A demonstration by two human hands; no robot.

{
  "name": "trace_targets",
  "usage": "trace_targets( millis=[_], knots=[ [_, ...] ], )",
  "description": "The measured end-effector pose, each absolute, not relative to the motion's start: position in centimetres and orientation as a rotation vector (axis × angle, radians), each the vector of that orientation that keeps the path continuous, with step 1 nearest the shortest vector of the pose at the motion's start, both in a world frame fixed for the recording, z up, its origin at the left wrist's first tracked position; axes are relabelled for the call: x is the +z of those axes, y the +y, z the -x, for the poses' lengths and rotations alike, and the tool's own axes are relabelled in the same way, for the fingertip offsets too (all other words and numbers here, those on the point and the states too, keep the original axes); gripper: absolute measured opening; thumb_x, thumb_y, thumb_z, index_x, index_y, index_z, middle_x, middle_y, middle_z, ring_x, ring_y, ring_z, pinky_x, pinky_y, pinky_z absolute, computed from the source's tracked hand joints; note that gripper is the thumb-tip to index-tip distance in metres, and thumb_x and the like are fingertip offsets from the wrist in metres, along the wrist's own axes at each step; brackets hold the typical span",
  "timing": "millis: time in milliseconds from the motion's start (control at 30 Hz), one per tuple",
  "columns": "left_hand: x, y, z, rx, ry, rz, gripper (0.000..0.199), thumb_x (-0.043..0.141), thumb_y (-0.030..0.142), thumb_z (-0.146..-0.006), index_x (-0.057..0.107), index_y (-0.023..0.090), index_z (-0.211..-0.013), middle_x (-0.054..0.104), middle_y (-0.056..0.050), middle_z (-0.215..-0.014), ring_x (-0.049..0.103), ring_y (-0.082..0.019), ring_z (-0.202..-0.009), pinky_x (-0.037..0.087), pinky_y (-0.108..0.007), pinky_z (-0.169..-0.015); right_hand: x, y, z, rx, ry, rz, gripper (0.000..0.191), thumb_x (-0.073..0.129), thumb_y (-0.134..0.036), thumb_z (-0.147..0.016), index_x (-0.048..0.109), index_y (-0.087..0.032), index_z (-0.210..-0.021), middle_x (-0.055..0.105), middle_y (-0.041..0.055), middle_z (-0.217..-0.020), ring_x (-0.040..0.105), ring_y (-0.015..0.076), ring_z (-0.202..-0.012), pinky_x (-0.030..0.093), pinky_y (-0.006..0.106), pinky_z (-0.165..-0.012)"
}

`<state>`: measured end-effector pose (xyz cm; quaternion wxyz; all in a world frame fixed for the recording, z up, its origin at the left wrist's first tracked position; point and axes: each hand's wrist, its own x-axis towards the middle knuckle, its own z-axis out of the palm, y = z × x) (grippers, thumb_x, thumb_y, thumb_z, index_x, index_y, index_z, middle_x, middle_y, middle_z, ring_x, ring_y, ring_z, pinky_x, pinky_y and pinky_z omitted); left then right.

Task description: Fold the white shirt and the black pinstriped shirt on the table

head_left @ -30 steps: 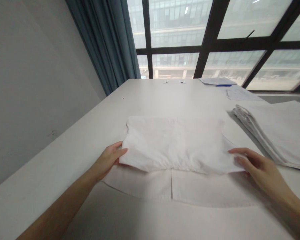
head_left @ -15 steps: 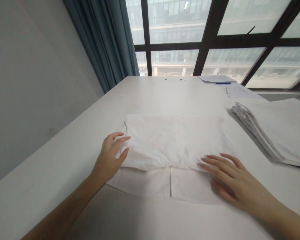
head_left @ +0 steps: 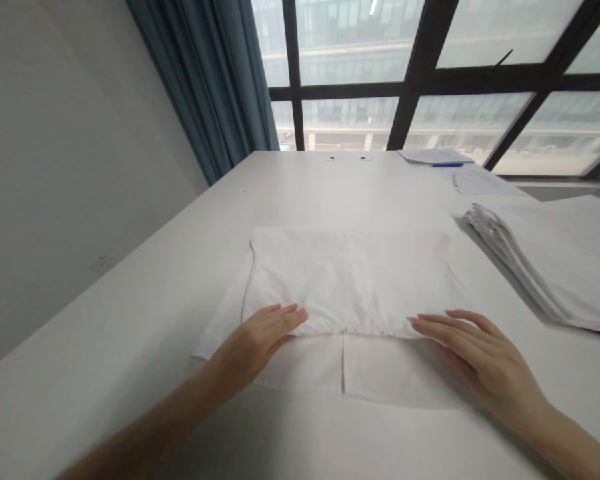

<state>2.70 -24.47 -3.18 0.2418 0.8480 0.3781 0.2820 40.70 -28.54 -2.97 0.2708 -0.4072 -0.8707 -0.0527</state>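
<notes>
A white garment [head_left: 350, 280] lies folded on the white table in front of me, its upper layer turned over the lower one. A short vertical slit shows at the middle of the lower layer's near edge. My left hand [head_left: 260, 337] rests flat on the left part of the fold, with fingers stretched out and pointing right. On the right side of the fold my right hand [head_left: 480, 353] lies with extended fingers, the tips touching the cloth near the folded edge. Neither hand grips the fabric.
A stack of folded white cloth [head_left: 555, 260] lies to the right on the table [head_left: 300, 193]. Papers [head_left: 435, 157] and a blue pen [head_left: 447, 165] are at the far right corner. A blue curtain [head_left: 215, 87] and windows stand beyond.
My left hand has moved right and toward me, from the garment's left edge onto the fold, its fingers flattening. My right hand has shifted slightly right.
</notes>
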Motion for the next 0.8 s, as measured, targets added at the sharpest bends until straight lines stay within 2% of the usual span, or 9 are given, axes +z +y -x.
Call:
trace_targets(
  millis=[233,333,467,533,600,700,800],
  knots=[
    [-1.9,-24.7,-2.0,0.850,1.020,-2.167,0.038,0.052,0.016,-0.091,0.066,0.028,-0.124,0.067,-0.004,-0.125,0.061,-0.025,-0.119,0.036,-0.047,-0.113,-1.7,-29.1,-40.5,-0.137,-2.272,0.974,0.051,0.049,-0.007,-0.092,0.050,-0.033,-0.136,0.075,0.0000,-0.109,0.071,0.0170,-0.097,0.050,0.036,-0.090],
    [-1.4,-24.5,-1.2,0.745,0.971,-2.167,0.037,0.055,0.017,-0.089,0.068,0.029,-0.121,0.069,-0.004,-0.121,0.062,-0.026,-0.117,0.031,-0.051,-0.115,-1.7,-28.8,-40.7,-0.040,-2.363,0.864,0.045,0.050,-0.011,-0.092,0.054,-0.031,-0.132,0.075,0.0000,-0.107,0.072,0.0167,-0.096,0.052,0.034,-0.089],
    [-1.2,-24.0,-0.1,0.657,1.001,-2.115,0.027,0.063,0.023,-0.084,0.075,0.028,-0.108,0.074,-0.004,-0.108,0.064,-0.029,-0.114,0.023,-0.053,-0.117,-1.6,-28.6,-41.2,0.248,-2.443,0.871,0.029,0.056,-0.025,-0.092,0.065,-0.033,-0.118,0.076,-0.0015,-0.103,0.072,0.0179,-0.092,0.054,0.034,-0.091],
    [-1.4,-23.6,0.1,0.780,1.126,-2.052,0.021,0.063,0.028,-0.084,0.077,0.027,-0.100,0.075,-0.004,-0.103,0.064,-0.028,-0.112,0.024,-0.051,-0.117,-1.5,-28.6,-41.6,0.387,-2.316,1.051,0.024,0.050,-0.032,-0.094,0.071,-0.032,-0.105,0.077,0.0002,-0.098,0.072,0.0207,-0.092,0.056,0.037,-0.089],
    [-1.5,-23.1,0.3,0.958,1.318,-1.937,0.019,0.064,0.034,-0.085,0.078,0.026,-0.094,0.074,-0.005,-0.107,0.063,-0.028,-0.114,0.027,-0.047,-0.116,-1.4,-28.5,-42.1,0.426,-2.048,1.384,0.031,0.045,-0.042,-0.095,0.073,-0.030,-0.095,0.076,0.0031,-0.096,0.071,0.0236,-0.090,0.057,0.037,-0.079],
    [-1.6,-22.1,0.6,1.134,1.532,-1.747,0.021,0.065,0.040,-0.082,0.078,0.025,-0.090,0.070,-0.006,-0.117,0.057,-0.028,-0.120,0.031,-0.041,-0.114,-1.5,-27.8,-43.3,0.387,-1.653,1.816,0.040,0.047,-0.055,-0.090,0.070,-0.026,-0.104,0.073,0.0082,-0.098,0.068,0.0250,-0.081,0.054,0.033,-0.058],
    [-1.6,-21.3,1.2,1.164,1.607,-1.555,0.021,0.069,0.038,-0.078,0.077,0.024,-0.092,0.070,-0.006,-0.116,0.057,-0.028,-0.119,0.036,-0.038,-0.110,-2.0,-26.9,-44.5,0.339,-1.581,1.905,0.053,0.050,-0.061,-0.082,0.065,-0.021,-0.113,0.070,0.0112,-0.093,0.065,0.0237,-0.071,0.052,0.034,-0.057]
  ],
)
